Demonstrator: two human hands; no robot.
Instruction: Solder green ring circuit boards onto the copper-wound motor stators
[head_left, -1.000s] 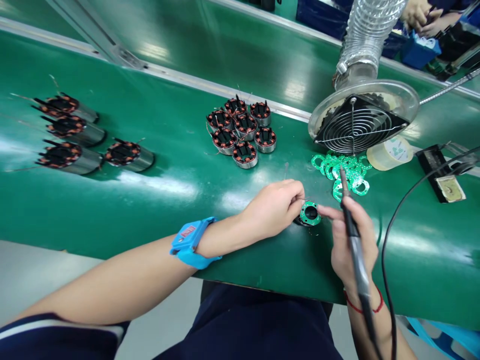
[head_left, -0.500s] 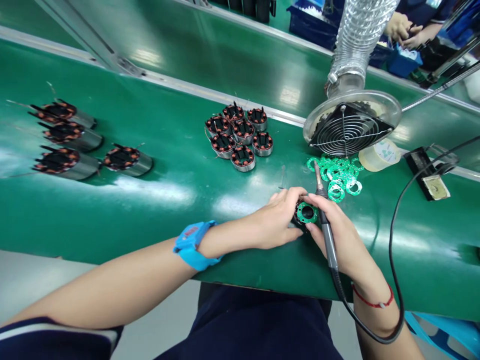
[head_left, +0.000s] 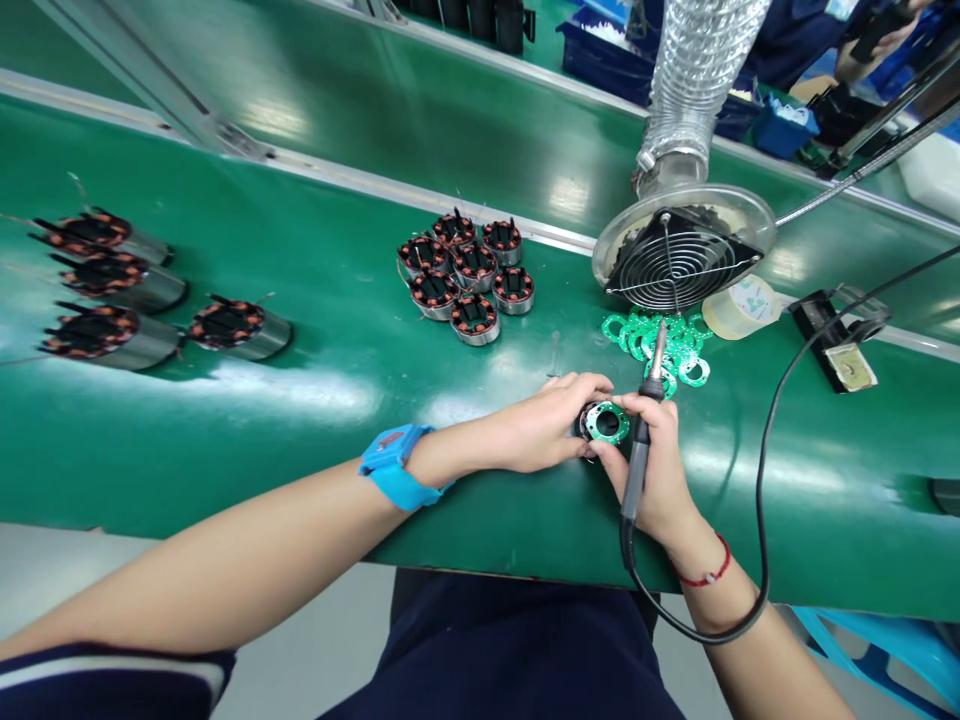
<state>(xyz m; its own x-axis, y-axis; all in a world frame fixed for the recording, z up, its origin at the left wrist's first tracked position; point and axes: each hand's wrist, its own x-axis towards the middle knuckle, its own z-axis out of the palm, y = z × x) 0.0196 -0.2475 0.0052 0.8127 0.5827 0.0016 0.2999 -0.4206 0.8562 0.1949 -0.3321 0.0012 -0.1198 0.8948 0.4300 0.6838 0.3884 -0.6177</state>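
Observation:
Near the front edge of the green table, my left hand (head_left: 544, 425) grips a motor stator (head_left: 583, 425) from its left side. A green ring-shaped circuit board (head_left: 607, 423) lies on top of the stator, slightly off to the right. My right hand (head_left: 656, 465) holds a soldering iron (head_left: 639, 455), tip pointing up and away, while its thumb and forefinger touch the ring board's right side. Beyond the iron's tip is a pile of green ring boards (head_left: 645, 332). Parts of the stator are hidden by my fingers.
Several stators (head_left: 474, 265) stand at the back middle, and taller ones (head_left: 112, 330) at the left. A fume extractor (head_left: 679, 260) hangs over the boards, beside a tape roll (head_left: 742, 307) and an iron stand (head_left: 832, 340). The iron's cable (head_left: 763, 480) loops at the right. Behind, a person's hand shows.
The view has shifted slightly. My right hand has turned the iron more upright, and the ring board sits a little differently on the stator. The person's hands behind have moved.

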